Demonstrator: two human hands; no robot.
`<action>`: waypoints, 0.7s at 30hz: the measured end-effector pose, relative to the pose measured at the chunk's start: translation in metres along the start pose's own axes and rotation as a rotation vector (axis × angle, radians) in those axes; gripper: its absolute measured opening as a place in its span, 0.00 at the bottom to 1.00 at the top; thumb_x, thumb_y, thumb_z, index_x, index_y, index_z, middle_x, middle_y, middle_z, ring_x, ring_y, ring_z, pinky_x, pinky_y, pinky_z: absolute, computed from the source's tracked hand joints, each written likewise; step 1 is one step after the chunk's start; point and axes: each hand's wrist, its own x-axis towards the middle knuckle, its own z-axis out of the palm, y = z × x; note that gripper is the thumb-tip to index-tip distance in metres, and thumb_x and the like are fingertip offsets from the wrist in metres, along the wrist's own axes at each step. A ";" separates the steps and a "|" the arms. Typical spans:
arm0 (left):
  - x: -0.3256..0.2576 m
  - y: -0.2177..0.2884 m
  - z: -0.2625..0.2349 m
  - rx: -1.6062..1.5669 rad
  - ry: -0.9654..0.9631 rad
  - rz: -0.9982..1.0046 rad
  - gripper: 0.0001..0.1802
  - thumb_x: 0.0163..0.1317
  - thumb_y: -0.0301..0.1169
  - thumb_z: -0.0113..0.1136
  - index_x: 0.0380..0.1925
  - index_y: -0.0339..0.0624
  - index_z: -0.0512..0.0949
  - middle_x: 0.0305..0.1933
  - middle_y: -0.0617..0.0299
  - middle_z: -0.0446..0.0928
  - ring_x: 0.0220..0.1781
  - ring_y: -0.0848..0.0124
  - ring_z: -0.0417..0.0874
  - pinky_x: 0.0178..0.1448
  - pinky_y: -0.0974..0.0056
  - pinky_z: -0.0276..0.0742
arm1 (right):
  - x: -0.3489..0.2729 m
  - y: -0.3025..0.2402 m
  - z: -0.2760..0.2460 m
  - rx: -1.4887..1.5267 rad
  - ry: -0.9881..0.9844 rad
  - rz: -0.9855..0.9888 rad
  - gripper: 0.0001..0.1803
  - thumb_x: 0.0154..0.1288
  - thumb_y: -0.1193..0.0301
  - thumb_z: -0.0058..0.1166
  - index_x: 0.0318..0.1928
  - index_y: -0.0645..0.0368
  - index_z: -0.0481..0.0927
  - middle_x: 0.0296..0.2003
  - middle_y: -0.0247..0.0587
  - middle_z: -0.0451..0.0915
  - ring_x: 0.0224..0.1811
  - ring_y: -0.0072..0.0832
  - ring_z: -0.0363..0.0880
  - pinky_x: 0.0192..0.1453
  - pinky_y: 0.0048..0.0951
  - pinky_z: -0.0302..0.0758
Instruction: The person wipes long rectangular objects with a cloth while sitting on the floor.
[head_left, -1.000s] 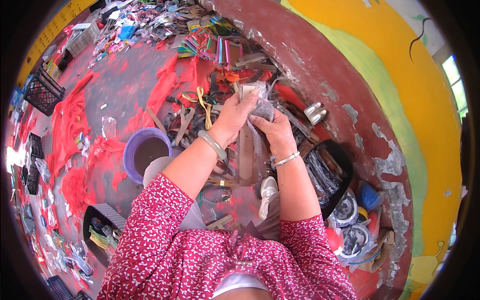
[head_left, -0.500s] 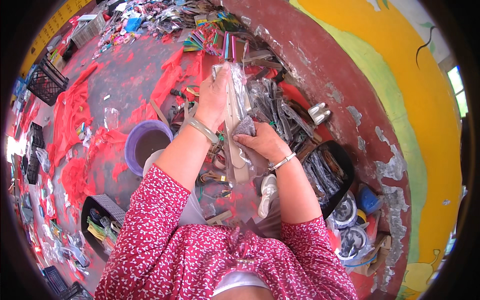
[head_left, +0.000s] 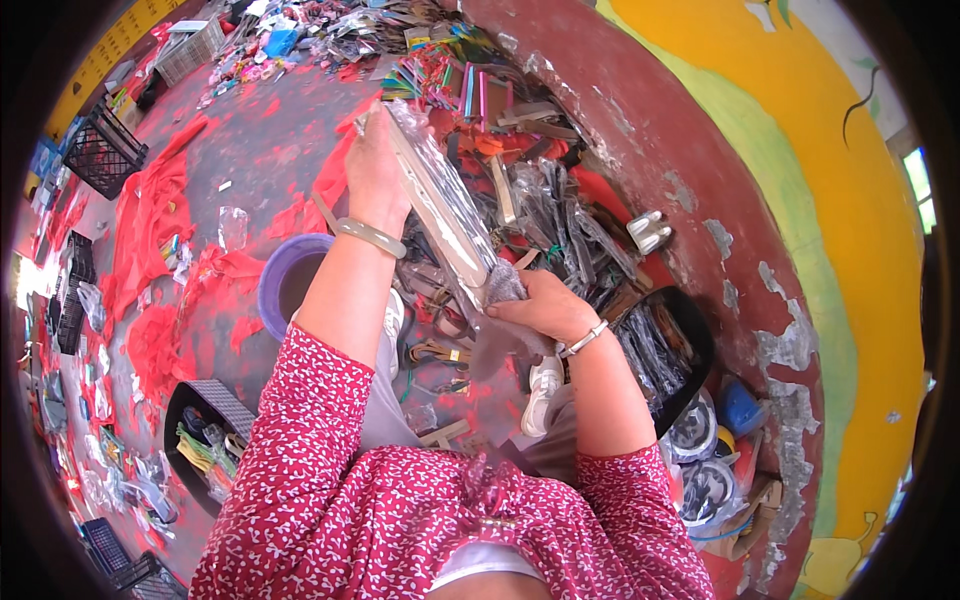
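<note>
Beige strap (head_left: 437, 218) in clear plastic (head_left: 463, 200), right of the purple bucket (head_left: 268, 285), lies clamped in our left hand (head_left: 378, 170) while our right hand (head_left: 550, 302) pinches grey cloth (head_left: 505, 282) at its near end, the handling seemingly unfinished.

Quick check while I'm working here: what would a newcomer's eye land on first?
Probably the long pale strip slanting across the centre, gripped near its upper end by the left hand, while the right hand holds a grey cloth at its lower end. Next, the purple bucket left of centre, and the bright yellow painted wall at far right.
</note>
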 end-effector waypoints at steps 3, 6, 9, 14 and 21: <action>0.019 0.016 -0.018 -0.084 0.063 0.041 0.22 0.65 0.47 0.45 0.41 0.36 0.70 0.34 0.51 0.77 0.34 0.63 0.79 0.36 0.60 0.78 | -0.004 0.026 -0.004 -0.297 -0.037 -0.072 0.21 0.50 0.62 0.57 0.39 0.66 0.78 0.28 0.49 0.80 0.32 0.30 0.77 0.40 0.30 0.72; 0.023 0.032 -0.022 -0.123 0.088 0.015 0.24 0.64 0.49 0.45 0.42 0.38 0.71 0.34 0.53 0.77 0.33 0.63 0.80 0.37 0.57 0.78 | -0.007 0.051 -0.021 -0.275 0.274 0.013 0.19 0.55 0.58 0.53 0.40 0.59 0.79 0.34 0.57 0.79 0.40 0.49 0.77 0.45 0.38 0.72; 0.006 0.013 -0.013 -0.057 -0.269 -0.248 0.27 0.63 0.52 0.47 0.46 0.38 0.71 0.38 0.53 0.78 0.34 0.64 0.80 0.38 0.59 0.79 | -0.008 0.042 -0.047 -0.300 0.622 0.129 0.18 0.60 0.57 0.51 0.41 0.58 0.79 0.33 0.54 0.79 0.39 0.48 0.78 0.44 0.38 0.73; -0.047 -0.029 0.028 0.006 -0.532 -0.539 0.32 0.63 0.55 0.46 0.54 0.39 0.69 0.47 0.57 0.77 0.43 0.69 0.80 0.47 0.66 0.76 | 0.018 0.036 -0.043 0.473 0.720 -0.144 0.17 0.62 0.60 0.53 0.43 0.62 0.78 0.32 0.40 0.81 0.34 0.27 0.79 0.39 0.28 0.74; -0.059 -0.076 0.036 0.596 -0.645 -0.035 0.24 0.60 0.47 0.55 0.48 0.39 0.75 0.46 0.60 0.76 0.46 0.72 0.76 0.52 0.67 0.71 | 0.036 0.006 -0.019 1.524 0.390 -0.303 0.19 0.67 0.57 0.44 0.47 0.59 0.73 0.39 0.34 0.77 0.40 0.26 0.75 0.45 0.30 0.73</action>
